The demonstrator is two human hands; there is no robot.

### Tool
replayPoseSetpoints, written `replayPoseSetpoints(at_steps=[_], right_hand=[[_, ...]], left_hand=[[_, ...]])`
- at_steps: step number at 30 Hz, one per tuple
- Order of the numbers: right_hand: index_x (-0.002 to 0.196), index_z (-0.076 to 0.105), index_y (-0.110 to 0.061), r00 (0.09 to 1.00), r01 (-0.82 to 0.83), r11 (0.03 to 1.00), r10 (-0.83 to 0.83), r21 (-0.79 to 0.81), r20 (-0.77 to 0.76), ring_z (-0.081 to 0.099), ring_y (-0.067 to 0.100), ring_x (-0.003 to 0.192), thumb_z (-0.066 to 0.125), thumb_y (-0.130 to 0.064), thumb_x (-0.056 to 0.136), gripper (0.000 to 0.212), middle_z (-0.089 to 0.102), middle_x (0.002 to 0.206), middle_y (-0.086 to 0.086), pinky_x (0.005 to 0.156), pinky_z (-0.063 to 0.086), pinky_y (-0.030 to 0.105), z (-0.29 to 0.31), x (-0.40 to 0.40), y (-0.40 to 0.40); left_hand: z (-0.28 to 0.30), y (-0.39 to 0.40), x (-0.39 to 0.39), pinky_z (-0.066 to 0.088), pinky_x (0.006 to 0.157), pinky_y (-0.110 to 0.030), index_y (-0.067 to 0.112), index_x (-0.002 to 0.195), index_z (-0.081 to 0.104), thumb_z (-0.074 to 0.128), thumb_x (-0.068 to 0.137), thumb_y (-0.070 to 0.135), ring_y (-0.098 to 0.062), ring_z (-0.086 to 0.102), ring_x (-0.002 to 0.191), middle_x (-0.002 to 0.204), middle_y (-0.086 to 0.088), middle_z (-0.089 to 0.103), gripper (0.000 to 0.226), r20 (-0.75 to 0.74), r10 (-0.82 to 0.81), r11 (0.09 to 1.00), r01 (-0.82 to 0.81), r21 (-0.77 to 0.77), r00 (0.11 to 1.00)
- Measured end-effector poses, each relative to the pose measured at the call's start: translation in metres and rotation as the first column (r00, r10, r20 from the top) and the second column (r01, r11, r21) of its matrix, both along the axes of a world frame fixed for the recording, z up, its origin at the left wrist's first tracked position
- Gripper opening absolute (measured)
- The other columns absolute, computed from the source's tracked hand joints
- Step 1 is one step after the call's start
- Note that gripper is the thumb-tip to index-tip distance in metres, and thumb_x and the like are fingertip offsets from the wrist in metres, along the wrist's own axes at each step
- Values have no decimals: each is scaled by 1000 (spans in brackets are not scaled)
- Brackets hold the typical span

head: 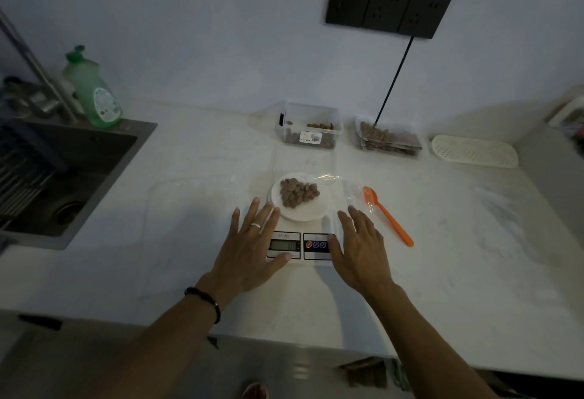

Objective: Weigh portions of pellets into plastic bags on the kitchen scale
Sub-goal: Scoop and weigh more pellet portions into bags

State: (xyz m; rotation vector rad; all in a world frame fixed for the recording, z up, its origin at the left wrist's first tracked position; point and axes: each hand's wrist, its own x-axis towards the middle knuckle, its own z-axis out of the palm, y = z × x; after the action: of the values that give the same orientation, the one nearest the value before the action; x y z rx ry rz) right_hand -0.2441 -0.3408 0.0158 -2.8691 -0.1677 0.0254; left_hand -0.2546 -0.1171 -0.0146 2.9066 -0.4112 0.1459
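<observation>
On the white tabletop [442, 240], from the head view, the kitchen scale [300, 240] sits dead centre, and a clear plastic bag [335, 190] lies across its round platform with a heap of brown pellets [298, 192] inside; the left hand [252, 247] is spread flat, fingers straight, its thumb tip at the lower edge of the display panel and its fingertips reaching the platform's near-left rim; the right hand [360, 247] is spread too, fingers relaxed, its thumb over the button panel, holding nothing; whether either hand bears on the scale I cannot tell. The pellets lie just beyond both hands, between their fingertips; the orange scoop [388, 216] rests on the tabletop just right of the right hand. My read: this is the reading step, so both hands want to come clear of the platform and bag, or the number lies; the display is too dim to read here. Farther back stand the clear pellet tub [311, 126] and a stack of filled bags [388, 141], well apart from the hands.
</observation>
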Motion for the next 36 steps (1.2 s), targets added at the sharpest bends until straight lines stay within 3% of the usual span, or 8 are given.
replayPoseSetpoints(at_steps=[14, 21, 25, 29, 31, 33, 36], right_hand=[[148, 29, -18, 998, 55, 996, -56, 69, 12, 21, 25, 145, 34, -45, 100, 55, 23, 157, 6, 115, 24, 41, 2, 16, -12], [142, 39, -13, 978, 172, 938, -200, 301, 62, 38, 28, 134, 49, -33, 96, 51, 40, 147, 9, 108, 37, 42, 13, 41, -31], [141, 39, -16, 945, 316, 850, -320, 422, -64, 49, 25, 122, 53, -27, 96, 49, 44, 139, 7, 97, 40, 30, 11, 59, -46], [140, 39, -14, 875, 484, 711, -406, 510, -265, 56, 24, 115, 56, -28, 95, 50, 53, 134, 6, 98, 43, 36, 2, 82, -52], [137, 41, -13, 852, 522, 670, -380, 527, -360, 63, 18, 97, 61, -27, 92, 51, 62, 117, 3, 92, 50, 33, -4, 93, -54], [131, 46, -11, 838, 541, 618, -336, 571, -430, 68, 16, 81, 66, -21, 87, 49, 66, 97, 0, 82, 57, 35, -9, 101, -54], [114, 60, -10, 872, 483, 657, -303, 579, -384, 67, 16, 74, 61, -12, 90, 24, 66, 84, 2, 74, 60, 32, -6, 112, -55]], left_hand=[[7, -16, 24, -2, 118, -48, 10, 151, 21, 24, 86, 65, -24, -2, 148, 159, -8, 18, 85, 31, -44, 999, 45, -25, 999], [24, -46, 78, -1, 116, -47, 12, 152, 17, 24, 91, 58, -24, -1, 149, 159, -6, 19, 76, 24, -126, 991, 126, -36, 992], [38, -75, 113, 0, 119, -47, 15, 153, 10, 43, 95, 52, -22, -2, 148, 160, -4, 14, 77, -83, -209, 978, 207, -31, 974], [34, -96, 144, 0, 120, -46, 16, 153, 5, 48, 94, 50, -20, 0, 148, 161, -3, 11, 80, -133, -255, 966, 257, -4, 958], [25, -101, 158, 3, 120, -46, 17, 153, 4, 48, 94, 51, -21, 4, 148, 161, -4, 12, 81, -165, -277, 960, 279, -11, 947], [19, -104, 170, 12, 120, -43, 18, 153, 9, 51, 92, 52, -21, 15, 146, 159, -4, 19, 82, -191, -294, 956, 286, -66, 937], [17, -109, 186, 32, 111, -37, 18, 150, 23, 58, 89, 50, -22, 40, 132, 148, -4, 38, 77, -246, -289, 940, 226, -257, 925]])
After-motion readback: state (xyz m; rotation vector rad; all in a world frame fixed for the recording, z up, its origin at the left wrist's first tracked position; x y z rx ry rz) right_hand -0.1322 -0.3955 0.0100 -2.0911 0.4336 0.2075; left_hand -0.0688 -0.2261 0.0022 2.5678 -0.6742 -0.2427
